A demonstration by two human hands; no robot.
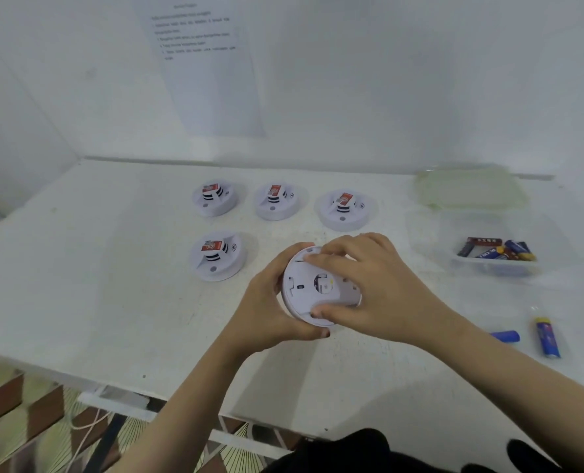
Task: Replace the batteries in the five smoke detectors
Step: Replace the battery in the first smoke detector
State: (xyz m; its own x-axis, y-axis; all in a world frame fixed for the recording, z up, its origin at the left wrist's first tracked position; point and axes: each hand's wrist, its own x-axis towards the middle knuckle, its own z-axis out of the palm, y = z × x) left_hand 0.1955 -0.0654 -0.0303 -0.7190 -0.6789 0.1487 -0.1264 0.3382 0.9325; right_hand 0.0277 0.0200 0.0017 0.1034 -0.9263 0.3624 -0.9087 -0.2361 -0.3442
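Right now you have both hands on one smoke detector, over the middle of the white table and a little toward your side of it. Its flat back faces up at you, tilted slightly, with a round recess showing near the centre. Whether its lower rim touches the tabletop cannot be told. Your left hand cups the left and near rim, fingers curled underneath and out of sight, with the thumb lying along the near edge. Your right hand sits over the right side of the back, its fingers bent down onto the far rim and its thumb pressed to the near rim, so both hands grip this one unit. Four more units stand face up and apart from each other. The far-left detector, the far-middle detector and the far-right detector form a row toward the wall. The near-left detector sits just left of your left hand. Each has a red label on its raised centre. To your right is a clear plastic container holding a small heap of AA batteries in dark and blue wrappers, and its pale translucent lid lies behind it by the wall. Nearer the table's front right, two loose cells lie apart from the container, a blue battery with a yellow end and a second blue battery just to its left. A printed sheet hangs on the wall, its text too blurred to read.
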